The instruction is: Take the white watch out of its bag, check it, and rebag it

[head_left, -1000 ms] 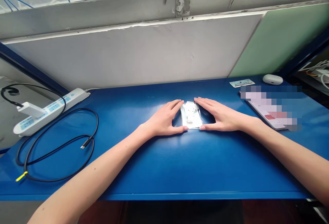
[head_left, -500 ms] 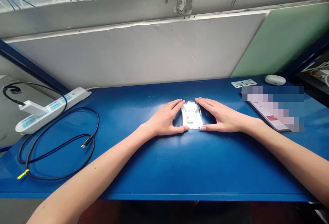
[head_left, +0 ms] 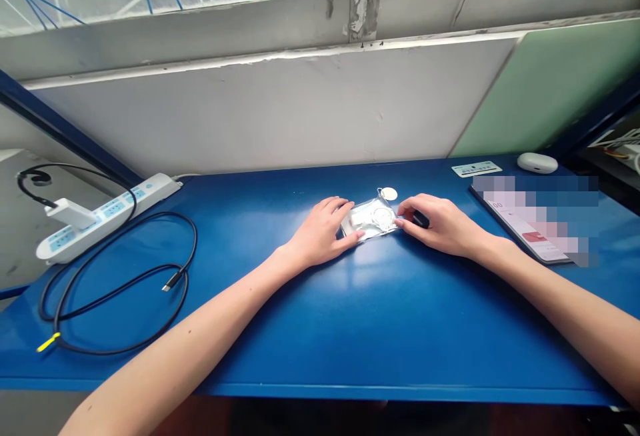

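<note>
A small clear plastic bag (head_left: 371, 228) with white contents lies at a slant on the blue table, its surface shiny and crinkled. A coiled white cord or ring shows through it; what exactly is inside I cannot make out. My left hand (head_left: 320, 231) grips the bag's left end, thumb on the near edge and fingers along the far edge. At the right end, my right hand (head_left: 434, 221) pinches the bag's edge between thumb and curled fingers. A round white tag (head_left: 389, 194) sticks out beyond the far edge, just past the right fingertips.
On the left stand a white power strip (head_left: 113, 213) with a plugged-in charger (head_left: 73, 215) and a looped black cable (head_left: 193, 269). To the right lie a phone (head_left: 525, 229), partly pixelated, a card (head_left: 477, 169) and a white earbud case (head_left: 537, 163). A wall panel (head_left: 280, 116) rises behind the table (head_left: 320, 329).
The bag has turned from upright to lying sideways, and the round white tag now shows beyond it. My right hand has curled its fingers from spread to a pinch on the right edge.
</note>
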Tool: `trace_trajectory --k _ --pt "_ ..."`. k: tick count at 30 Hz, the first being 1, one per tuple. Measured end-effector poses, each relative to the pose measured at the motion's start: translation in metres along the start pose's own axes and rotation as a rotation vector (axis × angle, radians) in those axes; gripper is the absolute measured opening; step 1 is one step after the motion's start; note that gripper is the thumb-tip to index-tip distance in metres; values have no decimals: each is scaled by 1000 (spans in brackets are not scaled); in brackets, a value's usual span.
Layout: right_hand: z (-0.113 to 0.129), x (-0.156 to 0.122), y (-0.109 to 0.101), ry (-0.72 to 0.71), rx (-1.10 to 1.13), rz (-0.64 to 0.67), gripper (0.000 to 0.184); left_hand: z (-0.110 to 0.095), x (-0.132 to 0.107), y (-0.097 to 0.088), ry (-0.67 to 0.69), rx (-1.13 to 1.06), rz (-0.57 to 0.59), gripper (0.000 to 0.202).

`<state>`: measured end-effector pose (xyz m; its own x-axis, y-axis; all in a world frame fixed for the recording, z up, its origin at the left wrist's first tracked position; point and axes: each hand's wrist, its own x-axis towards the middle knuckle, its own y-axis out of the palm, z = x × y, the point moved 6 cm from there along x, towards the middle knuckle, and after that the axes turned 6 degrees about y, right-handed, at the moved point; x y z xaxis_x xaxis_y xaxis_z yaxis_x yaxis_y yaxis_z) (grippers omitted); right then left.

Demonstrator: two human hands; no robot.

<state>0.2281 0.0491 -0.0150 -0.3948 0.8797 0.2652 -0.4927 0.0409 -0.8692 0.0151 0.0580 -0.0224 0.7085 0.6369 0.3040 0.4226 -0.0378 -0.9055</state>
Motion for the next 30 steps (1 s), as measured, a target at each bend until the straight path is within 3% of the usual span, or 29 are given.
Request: trace_trajectory --k 2,4,9,18,30 --pt "1 -1 0 -16 7 4 16 -2 0 0 7 -6 38 76" --pt "1 -2 -1 -37 0 -18 20 -2 0 -1 -5 -9 55 80" --pt "1 -5 9 -89 -39 51 66 -4 -1 -2 -15 -23 61 75" --pt "-8 -6 12 -41 -25 151 76 -1 -1 -1 -58 -32 47 76" --pt "-13 -3 9 1 60 169 80 0 -2 0 -63 -20 61 76"
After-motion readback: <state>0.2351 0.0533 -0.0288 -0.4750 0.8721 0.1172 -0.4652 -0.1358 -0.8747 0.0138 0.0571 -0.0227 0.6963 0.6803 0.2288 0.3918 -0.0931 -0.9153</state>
